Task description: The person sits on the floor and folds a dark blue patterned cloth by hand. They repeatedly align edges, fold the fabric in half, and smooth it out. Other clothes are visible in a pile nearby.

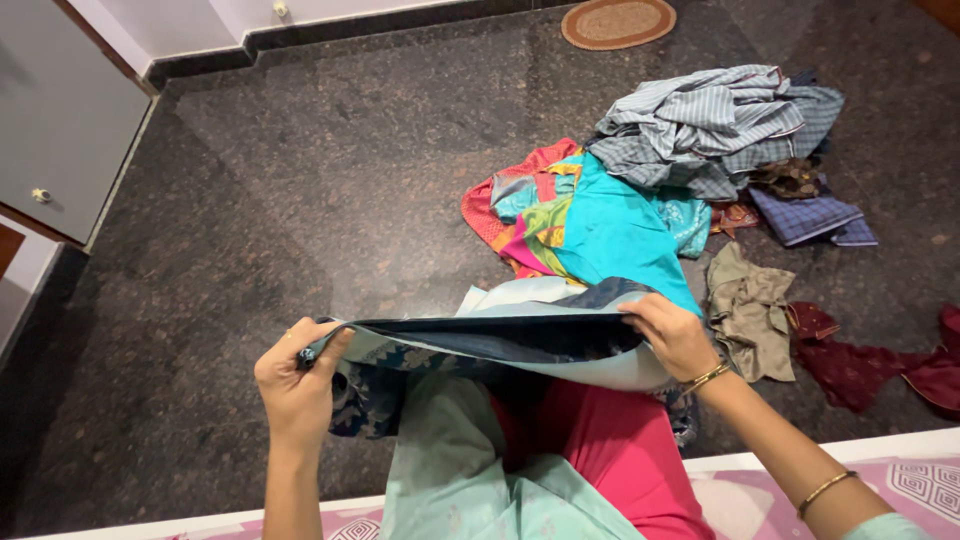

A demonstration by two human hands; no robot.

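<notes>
Head view, 1 frame.
L hand: left hand (297, 385), fingers pinched shut on one end of the dark blue and pale garment (500, 335).
R hand: right hand (675, 335), fingers closed over the other end of same garment; 2 gold bangles on that arm, 1 at wrist, 1 further up forearm.
Garment: 1 pc, stretched flat between the 2 grips, held over the lap; dark patterned side faces cam, pale lining at far edge; loose part hangs below L grip.
Below grips: pale mint cloth and pink cloth over the person's legs.
Beyond R grip: turquoise garment (610, 225) w/ red and multicolour pcs under it, touching; exact count of those cannot tell.
Further beyond: striped and checked grey-blue heap (720, 125), several pcs, count unclear.
Right of R grip: 1 olive-khaki piece (750, 310); 1 maroon piece (870, 365); 1 blue checked folded cloth (810, 215).
Surface: dark speckled stone floor (300, 200).
Room: 1 round woven mat (618, 22) at far wall; grey cabinet door (60, 120) w/ knob far beyond L grip; patterned pink bed edge (930, 485) nearest cam.
</notes>
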